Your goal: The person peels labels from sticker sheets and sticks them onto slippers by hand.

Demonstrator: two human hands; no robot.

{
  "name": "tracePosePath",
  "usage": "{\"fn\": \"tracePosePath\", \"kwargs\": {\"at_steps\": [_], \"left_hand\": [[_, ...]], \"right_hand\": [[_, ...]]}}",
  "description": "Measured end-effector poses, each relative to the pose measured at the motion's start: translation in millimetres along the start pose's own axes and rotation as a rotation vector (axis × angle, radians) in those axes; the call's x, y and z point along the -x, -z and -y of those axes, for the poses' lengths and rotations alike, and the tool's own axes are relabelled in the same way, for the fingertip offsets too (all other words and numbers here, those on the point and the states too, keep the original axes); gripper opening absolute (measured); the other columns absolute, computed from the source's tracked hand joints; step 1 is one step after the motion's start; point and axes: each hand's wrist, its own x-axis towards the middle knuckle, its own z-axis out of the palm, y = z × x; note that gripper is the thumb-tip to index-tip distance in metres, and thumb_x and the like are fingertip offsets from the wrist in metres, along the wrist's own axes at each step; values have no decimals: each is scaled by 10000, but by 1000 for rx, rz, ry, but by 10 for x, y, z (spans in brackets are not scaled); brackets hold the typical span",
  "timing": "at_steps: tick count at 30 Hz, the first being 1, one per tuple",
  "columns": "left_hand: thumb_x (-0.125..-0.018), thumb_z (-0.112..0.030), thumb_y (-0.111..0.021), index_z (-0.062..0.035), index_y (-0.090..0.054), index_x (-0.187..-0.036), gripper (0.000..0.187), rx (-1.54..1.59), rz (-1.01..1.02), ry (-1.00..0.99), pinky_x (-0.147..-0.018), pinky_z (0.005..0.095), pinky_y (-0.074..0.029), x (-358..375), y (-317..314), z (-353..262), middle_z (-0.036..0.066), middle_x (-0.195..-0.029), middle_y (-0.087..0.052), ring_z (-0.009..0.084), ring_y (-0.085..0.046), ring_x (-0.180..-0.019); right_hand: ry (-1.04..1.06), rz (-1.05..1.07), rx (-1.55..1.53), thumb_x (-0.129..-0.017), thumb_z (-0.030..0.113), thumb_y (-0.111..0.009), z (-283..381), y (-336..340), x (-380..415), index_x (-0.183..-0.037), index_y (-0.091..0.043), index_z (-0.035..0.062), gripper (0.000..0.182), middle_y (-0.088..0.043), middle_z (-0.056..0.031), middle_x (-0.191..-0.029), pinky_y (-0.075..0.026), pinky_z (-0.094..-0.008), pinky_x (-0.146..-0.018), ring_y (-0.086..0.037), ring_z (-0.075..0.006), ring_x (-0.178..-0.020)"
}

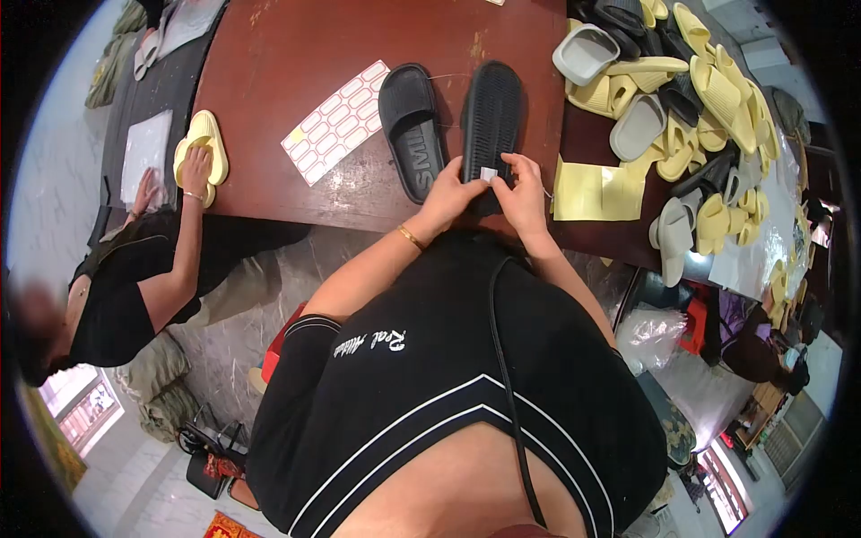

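Note:
A black slide sandal (492,103) lies sole up on the red-brown table in front of me. My left hand (451,191) grips its heel end from the left, thumb over the sole. From the right my right hand (523,193) holds the same end, its thumb also on the sole and its index finger bent. Between the thumbs is a small white label (488,173) at the heel. Just left, a second black slide (411,134) rests strap up, with large letters on its footbed. A thin thread runs between the two slides.
A sheet of red-framed stickers (337,123) lies to the left on the table (269,54). Yellow paper (598,191) is on the right, beside a heap of yellow, grey and black slides (674,94). At the left edge, another person's hand (195,169) touches yellow slides (208,134).

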Motion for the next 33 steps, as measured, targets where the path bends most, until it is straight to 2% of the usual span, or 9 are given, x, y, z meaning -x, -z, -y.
{"fn": "tracePosePath", "kwargs": {"at_steps": [2,5,8,12,15,19,22,26,33], "left_hand": [[-805,-147,-676,27,-510,-1200,462,-477,-91,-166,-837,313,-481,46,-45,-60,146,-1068,-631,228,-622,-981],[-759,-191,-701,17,-498,-1245,566,-691,-33,-545,-909,374,-455,102,-91,-137,210,-1156,-585,334,-576,-1077],[-751,-219,-711,15,-483,-1270,613,-781,45,-681,-936,382,-444,93,-49,-89,207,-1194,-570,344,-555,-1106],[-740,-212,-720,0,-554,-1204,537,-715,25,-547,-897,371,-471,31,136,-71,194,-1147,-591,325,-586,-1050],[-749,-201,-703,2,-571,-1193,506,-734,-378,-490,-824,378,-496,-192,369,50,201,-1071,-607,319,-614,-941],[-752,-263,-696,55,-550,-1158,537,-879,-575,-412,-878,429,-462,-450,549,-6,252,-1052,-580,394,-567,-989],[-755,-386,-715,41,-561,-1118,580,-940,-601,-293,-808,450,-493,-572,536,-91,253,-1049,-578,407,-585,-954],[-757,-411,-711,28,-610,-930,483,-998,-585,-158,-760,445,-504,-730,479,-157,231,-937,-630,392,-615,-867],[-754,-268,-666,0,-631,-833,282,-936,-646,-387,-730,468,-495,-615,521,-57,201,-868,-614,381,-607,-816]], "right_hand": [[-208,58,-268,-783,145,-689,105,32,-9,-1167,-565,7,427,-549,-154,-1148,-438,-344,-921,-550,-253,-1043],[-271,97,-605,-822,180,-674,19,-78,-35,-1227,-515,-27,483,-571,-136,-1179,-442,-327,-906,-554,-208,-1049],[-361,139,-729,-847,114,-617,-4,-31,-100,-1264,-464,-66,479,-597,-149,-1159,-446,-311,-891,-575,-198,-1022],[-498,86,-812,-856,7,-518,-358,-180,-141,-1276,-458,-73,432,-600,-166,-1151,-447,-303,-889,-586,-212,-1025],[-565,66,-666,-855,-10,-519,-620,-353,-191,-1270,-479,-64,420,-594,-153,-1147,-450,-293,-903,-574,-200,-1046],[-441,68,-490,-865,18,-553,-558,-399,-246,-1274,-496,-37,416,-592,-160,-1194,-437,-305,-937,-565,-219,-1097],[-290,99,-348,-865,65,-595,-638,-450,-239,-1250,-541,-11,396,-609,-132,-1186,-448,-311,-926,-582,-205,-1072],[-252,71,-318,-859,68,-601,-674,-433,-183,-1202,-577,-15,354,-643,-132,-1101,-474,-295,-859,-614,-193,-968],[-261,31,-396,-873,40,-577,-764,-427,-137,-1132,-591,-44,272,-646,-84,-974,-480,-261,-762,-600,-133,-847]]}}
